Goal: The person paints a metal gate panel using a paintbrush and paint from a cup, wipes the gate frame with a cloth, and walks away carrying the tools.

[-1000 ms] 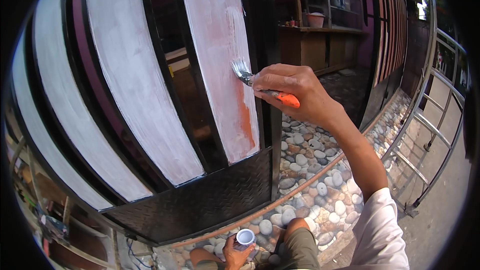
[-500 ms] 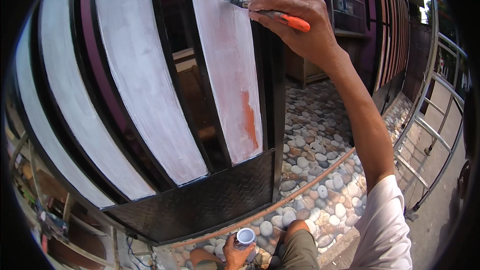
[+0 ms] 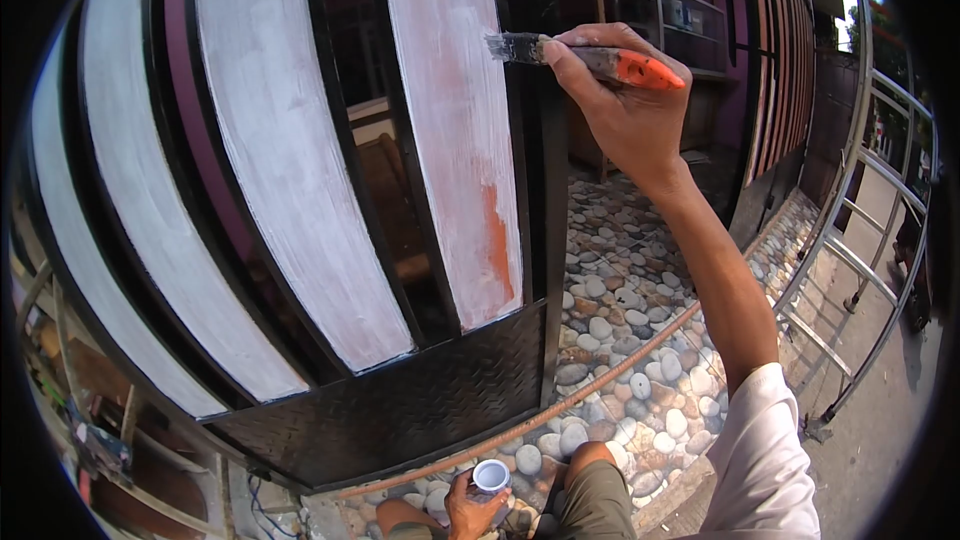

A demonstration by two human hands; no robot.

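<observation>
My right hand (image 3: pixel 628 105) is closed on a paintbrush (image 3: pixel 600 62) with an orange-tipped handle. Its whitened bristles are at the right edge of a partly whitened slat (image 3: pixel 455 140). Reddish-orange shows through low on that slat, near its right side. To the left, wider slats (image 3: pixel 290 160) are coated white, with black metal bars between them. Low in the view, my left hand (image 3: pixel 472 512) holds a small white cup (image 3: pixel 491 477) above my lap; what is inside is hard to make out.
A black textured panel (image 3: pixel 400 410) forms the gate's lower part. Pebbled ground (image 3: pixel 620 340) lies beyond it, crossed by a rusty rail (image 3: pixel 640 350). A metal ladder (image 3: pixel 860 250) stands at the right. Wooden pieces (image 3: pixel 150 440) clutter the lower left.
My right hand has moved down and to the right with the paintbrush, from the slat's upper middle to its right edge. The left hand and cup stay nearly in place.
</observation>
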